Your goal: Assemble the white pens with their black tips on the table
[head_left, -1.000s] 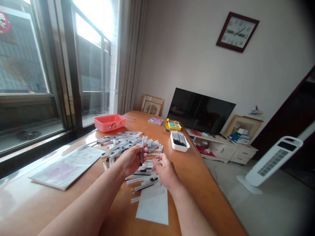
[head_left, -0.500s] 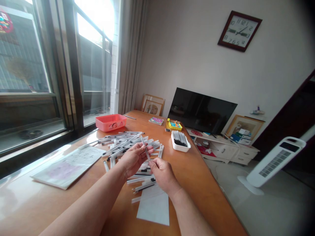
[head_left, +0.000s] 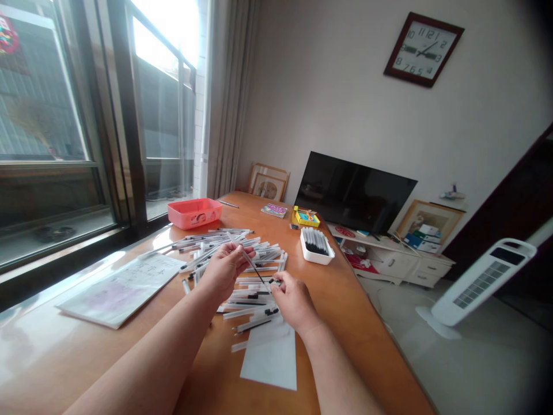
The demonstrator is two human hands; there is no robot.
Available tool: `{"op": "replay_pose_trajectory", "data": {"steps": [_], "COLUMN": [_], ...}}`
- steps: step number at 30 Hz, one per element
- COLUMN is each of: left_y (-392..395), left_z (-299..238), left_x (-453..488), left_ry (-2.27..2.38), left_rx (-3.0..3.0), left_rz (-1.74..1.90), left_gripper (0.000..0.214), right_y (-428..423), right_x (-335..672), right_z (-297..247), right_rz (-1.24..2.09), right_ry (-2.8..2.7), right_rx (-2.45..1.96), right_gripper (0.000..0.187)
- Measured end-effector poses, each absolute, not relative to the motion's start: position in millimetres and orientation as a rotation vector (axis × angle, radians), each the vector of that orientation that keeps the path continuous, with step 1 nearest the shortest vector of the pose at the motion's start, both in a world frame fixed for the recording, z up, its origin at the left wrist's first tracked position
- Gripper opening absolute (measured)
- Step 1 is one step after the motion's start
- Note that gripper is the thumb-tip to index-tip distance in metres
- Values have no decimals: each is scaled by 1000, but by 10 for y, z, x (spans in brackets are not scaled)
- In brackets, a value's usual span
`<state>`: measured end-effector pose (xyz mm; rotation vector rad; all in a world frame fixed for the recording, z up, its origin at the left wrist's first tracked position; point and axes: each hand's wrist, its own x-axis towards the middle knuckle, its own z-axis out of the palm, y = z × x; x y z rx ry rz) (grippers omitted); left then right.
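My left hand (head_left: 224, 270) pinches the upper end of a thin pen barrel (head_left: 242, 251) above the wooden table (head_left: 345, 311). A dark refill (head_left: 258, 275) runs from that barrel down to my right hand (head_left: 290, 298), whose fingers are closed on its lower end. Both hands hover over a heap of clear pens (head_left: 224, 248) with black tips. More pens lie beneath my hands on a white sheet (head_left: 270, 360).
A white tray (head_left: 316, 248) of pen parts stands right of the heap. A pink tray (head_left: 194, 212) sits at the window side. A printed sheet (head_left: 123, 285) lies at left. Far off are a yellow box (head_left: 306, 218), a television (head_left: 354, 193) and a white fan (head_left: 479, 288).
The pen stood upright in my left hand a second ago. My right hand came in, gripped the refill, and has drawn it out down to the right.
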<state>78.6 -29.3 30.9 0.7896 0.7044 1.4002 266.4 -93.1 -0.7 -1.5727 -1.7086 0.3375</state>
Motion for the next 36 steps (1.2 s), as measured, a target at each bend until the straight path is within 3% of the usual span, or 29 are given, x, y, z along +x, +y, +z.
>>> {"op": "replay_pose_trajectory", "data": {"steps": [4, 9, 17, 22, 28, 36], "left_y": [-317, -293, -177, -144, -108, -60], "left_z": [350, 375, 393, 202, 8, -54], "left_x": [802, 775, 615, 659, 678, 631], "left_ry": [725, 665, 833, 1066, 1446, 1765], "left_rx": [758, 756, 921, 1363, 1992, 2340], "left_rz": [1448, 1478, 1661, 1374, 1076, 715], "left_gripper": [21, 21, 28, 30, 9, 23], "right_y": [-933, -946, -932, -917, -899, -857], "right_x": [2624, 2578, 2652, 2711, 2790, 2854], "right_z": [-24, -39, -7, -7, -7, -37], "right_rz": [330, 295, 264, 258, 202, 200], "right_ry": [-1719, -1815, -1732, -1663, -1604, -1537], "right_rx": [-1585, -1581, -1594, -1624, -1638, -1648], "right_gripper": [32, 20, 18, 20, 23, 25]}}
